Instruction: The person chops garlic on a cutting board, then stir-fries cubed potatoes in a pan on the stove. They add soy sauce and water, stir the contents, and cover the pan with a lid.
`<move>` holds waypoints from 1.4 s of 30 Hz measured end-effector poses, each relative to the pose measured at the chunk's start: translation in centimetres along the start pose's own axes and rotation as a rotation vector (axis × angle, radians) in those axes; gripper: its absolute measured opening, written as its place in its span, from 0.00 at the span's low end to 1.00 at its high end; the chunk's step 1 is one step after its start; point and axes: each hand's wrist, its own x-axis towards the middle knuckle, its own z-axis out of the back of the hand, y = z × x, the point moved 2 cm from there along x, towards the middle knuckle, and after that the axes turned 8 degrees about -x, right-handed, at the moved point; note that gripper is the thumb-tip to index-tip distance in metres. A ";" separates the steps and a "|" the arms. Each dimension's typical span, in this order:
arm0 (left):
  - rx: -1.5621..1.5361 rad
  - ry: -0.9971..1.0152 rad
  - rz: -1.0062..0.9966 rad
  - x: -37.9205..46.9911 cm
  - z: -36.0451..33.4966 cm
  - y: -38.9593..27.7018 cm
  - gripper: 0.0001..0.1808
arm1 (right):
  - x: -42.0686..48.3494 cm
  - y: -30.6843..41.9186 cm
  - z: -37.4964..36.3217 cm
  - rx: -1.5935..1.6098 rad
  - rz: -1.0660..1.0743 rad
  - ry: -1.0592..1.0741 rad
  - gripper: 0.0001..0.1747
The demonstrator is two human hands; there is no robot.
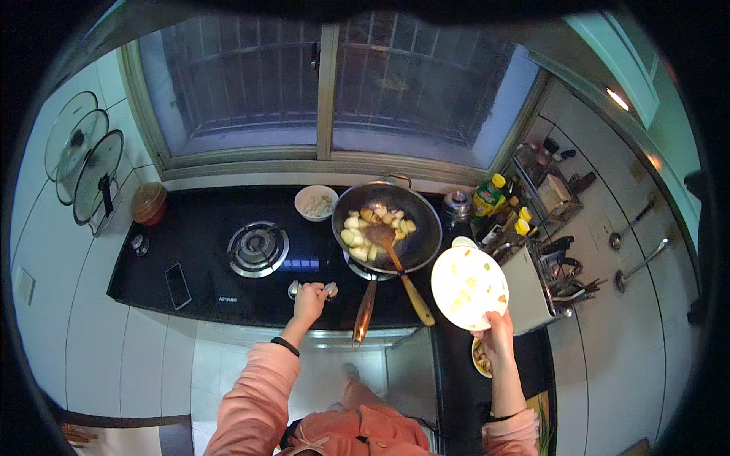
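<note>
My left hand point(309, 303) is at the front of the black glass gas cooktop, its fingertips around the right one of two metal control knobs point(331, 290). My right hand point(497, 336) grips the lower rim of a white plate point(467, 285), which carries only small food scraps. Left of the plate, a dark wok point(419, 245) rests over the right burner, its long handle point(365, 313) pointing towards me. Pale, partly browned food chunks point(359, 238) lie in the wok. A wooden spatula point(415, 296) leans in it, head among the chunks and handle over the front rim.
A white bowl point(315, 204) of pale food stands behind the bare left burner point(258, 249). A phone point(178, 286) lies at the left. Bottles point(489, 196) and a knife and utensil holder point(527, 285) line the right side. Under my right wrist, another food bowl point(482, 362) is partly hidden.
</note>
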 end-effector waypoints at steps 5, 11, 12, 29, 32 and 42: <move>0.198 0.091 -0.015 2.0 -4.9 3.1 0.09 | 8.2 0.8 -3.5 -0.152 -0.098 0.039 0.32; 0.231 0.102 -0.105 2.6 -6.5 5.1 0.07 | 15.3 -0.2 -7.5 -0.277 -0.202 0.120 0.29; 0.210 0.114 -0.113 2.7 -6.5 5.2 0.07 | 16.2 -0.4 -8.2 -0.290 -0.196 0.145 0.28; -0.142 0.062 -0.064 1.7 -1.2 -2.5 0.17 | 25.4 -1.2 -11.9 -0.333 -0.230 -0.015 0.28; -0.437 0.176 0.006 0.5 -0.7 -6.4 0.21 | 25.2 0.0 -10.1 -0.268 -0.216 -0.018 0.24; -0.296 0.564 0.144 -2.4 -4.7 -8.0 0.53 | 23.8 2.4 -6.7 -0.504 -0.159 -0.028 0.24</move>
